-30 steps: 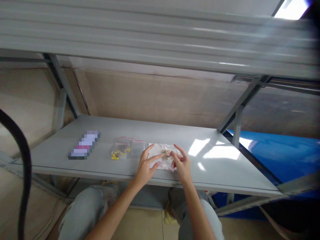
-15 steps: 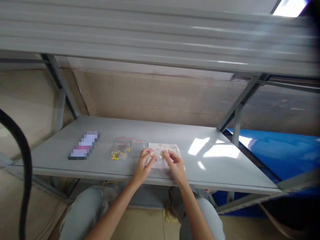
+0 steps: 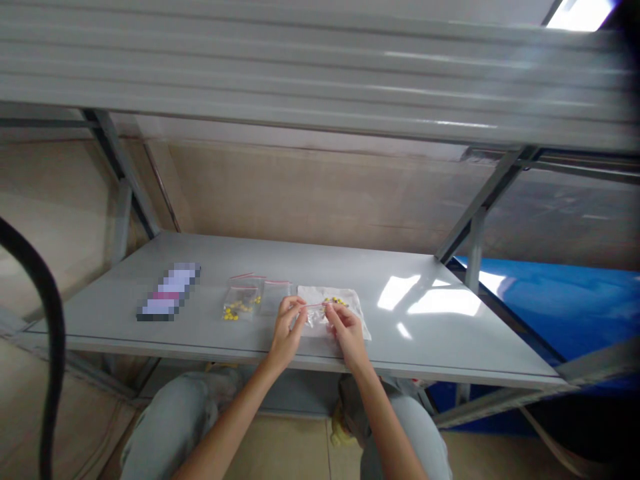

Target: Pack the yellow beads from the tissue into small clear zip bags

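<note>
Between my hands is a small clear zip bag with a pinkish-red strip along its top edge. My left hand pinches the left end of that edge, and my right hand grips the right end. Under the bag lies a white cloth, with small yellow pieces showing just beyond my right fingers. What the held bag contains is too small to make out. To the left rest a clear zip bag and filled zip bags with several yellow pieces inside.
A phone-like slab, its screen blurred out, lies at the left of the grey table. Metal posts rise at the rear corners, and a ridged grey panel hangs overhead. A black cable curves down at far left.
My right hand has shifted slightly and now grips the bag's top edge. That edge is now stretched level between both hands, and the yellow pieces on the cloth show more clearly.
</note>
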Motion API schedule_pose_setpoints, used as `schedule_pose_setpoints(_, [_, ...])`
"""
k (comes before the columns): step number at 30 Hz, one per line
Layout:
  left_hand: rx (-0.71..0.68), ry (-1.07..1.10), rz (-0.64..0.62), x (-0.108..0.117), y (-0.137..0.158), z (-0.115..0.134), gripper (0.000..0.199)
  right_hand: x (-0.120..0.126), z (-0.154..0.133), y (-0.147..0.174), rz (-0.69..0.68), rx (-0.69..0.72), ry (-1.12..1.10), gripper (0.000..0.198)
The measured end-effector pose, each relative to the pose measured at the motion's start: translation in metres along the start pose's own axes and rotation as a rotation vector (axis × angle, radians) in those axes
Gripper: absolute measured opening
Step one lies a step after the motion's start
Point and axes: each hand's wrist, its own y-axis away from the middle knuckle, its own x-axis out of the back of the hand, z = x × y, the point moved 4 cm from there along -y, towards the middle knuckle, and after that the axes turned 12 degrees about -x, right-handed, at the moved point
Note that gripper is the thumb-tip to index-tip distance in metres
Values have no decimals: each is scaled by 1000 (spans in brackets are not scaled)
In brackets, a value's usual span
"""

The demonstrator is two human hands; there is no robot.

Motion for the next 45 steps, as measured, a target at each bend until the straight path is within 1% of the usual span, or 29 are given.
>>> schedule_pose_setpoints(5, [23,10,6,-1,2,-2,27,-2,-3,1,-17,-17,-6,34])
schedule_pose_setpoints(11, [-50,-66,37,0,-1,7,22,-1,0,1,-26,-13,3,33])
schedule_pose_setpoints(18, [-83,-134,38,1,-2,9,22,2,1,0,9,14,30,33])
schedule_pose_setpoints(21, [-86,-150,54,2,-1,8,21,0,0,1,2,-10,32,35])
schedule_pose_setpoints(27, [-99,-153,7,0,-2,6,21,-5,-1,1,-12,21,66,34])
schedule_pose_setpoints(34, [-124,-189,15,-1,-2,8,18,-5,4,-1,-15,28,99,34])
schedule_pose_setpoints(42, [-138,-212,14,0,-1,11,17,-7,-2,2,-17,73,137,34])
schedule_pose_setpoints(45, [-123,-179,20,1,-2,8,18,-7,-3,3,-35,43,110,34])
